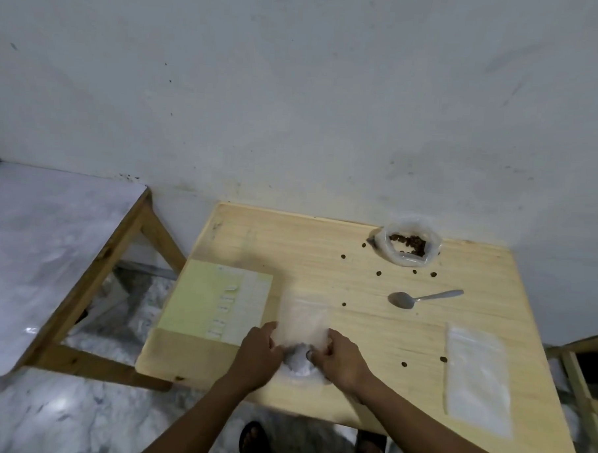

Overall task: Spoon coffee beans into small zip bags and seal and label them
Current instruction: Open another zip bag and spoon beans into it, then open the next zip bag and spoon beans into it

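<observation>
At the near edge of the tabletop [323, 261], the left hand [256, 354] and right hand [343, 360] each pinch a near corner of a clear zip bag [303, 320], which extends away between them.

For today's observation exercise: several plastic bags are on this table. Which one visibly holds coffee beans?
The open bag at the table's far edge, above the spoon, holds dark beans. The bag between the hands and the flat bags on the right look empty.

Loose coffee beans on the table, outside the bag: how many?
9: five near the bean bag, one left of the spoon, two beside the flat bags at right, one at the front-left edge. Hands may hide others.
</observation>
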`<state>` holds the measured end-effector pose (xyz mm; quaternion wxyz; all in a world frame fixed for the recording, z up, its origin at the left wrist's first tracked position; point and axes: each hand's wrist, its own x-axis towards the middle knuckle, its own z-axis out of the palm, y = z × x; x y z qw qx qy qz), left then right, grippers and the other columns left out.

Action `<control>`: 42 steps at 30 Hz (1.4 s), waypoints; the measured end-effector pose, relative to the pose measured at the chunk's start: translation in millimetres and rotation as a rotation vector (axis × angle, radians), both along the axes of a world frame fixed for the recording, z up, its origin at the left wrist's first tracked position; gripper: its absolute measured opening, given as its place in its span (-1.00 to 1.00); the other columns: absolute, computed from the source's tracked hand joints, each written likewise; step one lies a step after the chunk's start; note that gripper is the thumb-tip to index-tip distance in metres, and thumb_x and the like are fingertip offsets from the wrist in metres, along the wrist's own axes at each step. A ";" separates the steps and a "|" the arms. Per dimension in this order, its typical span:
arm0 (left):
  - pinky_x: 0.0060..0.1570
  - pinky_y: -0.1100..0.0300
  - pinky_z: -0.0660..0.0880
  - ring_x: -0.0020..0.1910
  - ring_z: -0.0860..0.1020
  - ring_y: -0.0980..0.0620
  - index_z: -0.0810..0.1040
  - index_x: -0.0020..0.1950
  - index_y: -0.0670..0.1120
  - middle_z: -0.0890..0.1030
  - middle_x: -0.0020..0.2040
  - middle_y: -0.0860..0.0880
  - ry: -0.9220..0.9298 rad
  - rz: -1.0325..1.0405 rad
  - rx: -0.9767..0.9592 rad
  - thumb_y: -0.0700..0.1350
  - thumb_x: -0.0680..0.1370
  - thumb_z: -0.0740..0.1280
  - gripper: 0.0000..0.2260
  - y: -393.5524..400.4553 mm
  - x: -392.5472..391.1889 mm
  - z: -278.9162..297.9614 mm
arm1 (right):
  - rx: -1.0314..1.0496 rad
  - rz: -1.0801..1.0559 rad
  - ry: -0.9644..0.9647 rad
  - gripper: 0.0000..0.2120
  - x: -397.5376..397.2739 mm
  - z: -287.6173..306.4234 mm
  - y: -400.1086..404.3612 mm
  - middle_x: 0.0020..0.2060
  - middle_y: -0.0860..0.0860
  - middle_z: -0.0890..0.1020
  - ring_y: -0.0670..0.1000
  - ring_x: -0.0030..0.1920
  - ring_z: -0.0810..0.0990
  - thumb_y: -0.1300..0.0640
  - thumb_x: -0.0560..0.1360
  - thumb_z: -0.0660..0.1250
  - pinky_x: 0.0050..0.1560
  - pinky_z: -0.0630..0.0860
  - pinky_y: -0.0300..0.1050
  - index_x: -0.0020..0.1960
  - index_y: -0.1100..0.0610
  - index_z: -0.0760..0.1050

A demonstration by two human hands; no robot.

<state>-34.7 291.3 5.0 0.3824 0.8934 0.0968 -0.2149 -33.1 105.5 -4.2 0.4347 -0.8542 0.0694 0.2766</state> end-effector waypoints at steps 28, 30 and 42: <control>-0.05 0.40 0.31 -0.09 0.48 0.12 0.51 0.28 -0.03 0.52 0.09 -0.03 -0.084 -0.174 -0.181 -0.18 0.54 0.31 -0.69 -162.4 34.1 22.1 | -0.323 -0.425 -0.160 -0.50 -13.7 21.1 -186.2 0.08 0.10 0.58 0.05 0.00 0.56 0.08 0.55 0.31 0.04 0.46 -0.13 0.45 0.17 0.34; -0.12 0.40 0.35 -0.06 0.49 0.11 0.50 0.30 -0.05 0.54 0.16 -0.05 0.009 -0.241 -0.195 -0.14 0.54 0.30 -0.68 -194.9 36.3 20.7 | -0.367 -0.476 -0.151 -0.49 -18.1 14.1 -215.8 0.21 0.19 0.54 0.13 0.12 0.57 0.07 0.54 0.31 0.13 0.49 -0.06 0.45 0.18 0.35; -0.22 0.21 0.46 -0.01 0.60 -0.05 0.55 0.20 -0.21 0.61 0.10 -0.14 0.353 -0.258 -0.170 -0.03 0.39 0.25 -0.56 -306.4 48.3 1.1 | -0.409 -0.498 0.122 -0.61 -27.0 -17.6 -281.9 0.11 0.18 0.52 0.21 0.08 0.53 -0.06 0.51 0.25 0.08 0.48 0.02 0.19 0.19 0.46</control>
